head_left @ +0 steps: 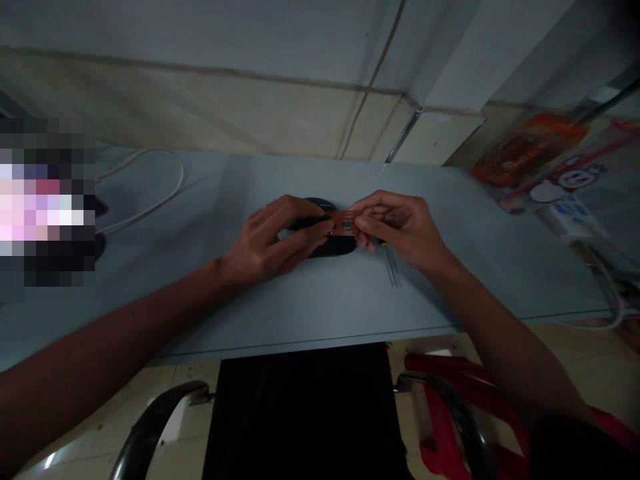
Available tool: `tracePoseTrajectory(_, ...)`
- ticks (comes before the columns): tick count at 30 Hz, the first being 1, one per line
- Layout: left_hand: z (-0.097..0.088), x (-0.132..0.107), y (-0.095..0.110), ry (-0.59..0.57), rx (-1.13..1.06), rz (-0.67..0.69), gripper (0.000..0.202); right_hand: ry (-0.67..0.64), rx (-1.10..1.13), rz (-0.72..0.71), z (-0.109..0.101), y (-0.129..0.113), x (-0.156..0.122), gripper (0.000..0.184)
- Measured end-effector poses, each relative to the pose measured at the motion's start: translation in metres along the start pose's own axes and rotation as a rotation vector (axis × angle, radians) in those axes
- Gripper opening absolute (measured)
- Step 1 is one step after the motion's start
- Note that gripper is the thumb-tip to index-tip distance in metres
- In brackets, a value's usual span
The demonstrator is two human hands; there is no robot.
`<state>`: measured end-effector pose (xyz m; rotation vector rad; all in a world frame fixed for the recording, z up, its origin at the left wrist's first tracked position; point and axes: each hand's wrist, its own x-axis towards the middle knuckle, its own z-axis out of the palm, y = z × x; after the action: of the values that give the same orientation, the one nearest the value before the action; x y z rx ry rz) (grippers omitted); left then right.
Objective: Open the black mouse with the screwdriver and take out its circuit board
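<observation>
A small orange-brown circuit board (pixel 343 225) with dark parts on it is between my two hands. My left hand (pixel 280 237) reaches over a black rounded shell (pixel 336 249), and its fingertips pinch the board's left side. On the right side, my right hand (pixel 403 227) grips the board between thumb and fingers. The shell looks like part of a computer mouse and lies on the table, partly covered by my left hand. Thin metal shafts (pixel 391 267) show just below my right hand; what they belong to is mostly hidden.
The grey-blue table (pixel 300 303) runs along a tiled wall (pixel 200 100). A white cable (pixel 183 177) loops at the left, near a blurred-out patch. An orange packet (pixel 530 150) and a printed plastic bag (pixel 565 183) are at the right. A red stool (pixel 433 427) stands below.
</observation>
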<state>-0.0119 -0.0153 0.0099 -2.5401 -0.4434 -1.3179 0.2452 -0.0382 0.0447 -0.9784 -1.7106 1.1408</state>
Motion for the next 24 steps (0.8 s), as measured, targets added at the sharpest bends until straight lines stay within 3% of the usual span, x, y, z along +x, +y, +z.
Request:
tracePoseTrajectory(5,-0.0004,-0.0009,0.0011,0.024,0.012,-0.023,0.027,0.029,0.003,-0.024,-0.0007,0.0002,-0.0007,0.02)
tracePoseTrajectory(11,0.0009,0.0001,0.0006,-0.017,-0.056,-0.062,0.045,0.058,0.001,-0.043,-0.001,0.0001,-0.0013,0.02)
tracePoseTrajectory(18,0.0028,-0.0002,-0.0009,-0.038,-0.088,-0.119,0.043,0.068,0.004,-0.056,0.0004,-0.0015,-0.001,0.02)
tracePoseTrajectory(24,0.0022,0.0009,0.002,-0.013,-0.105,-0.144,0.042,0.085,-0.132,-0.057,0.001,-0.0028,-0.0042,0.027)
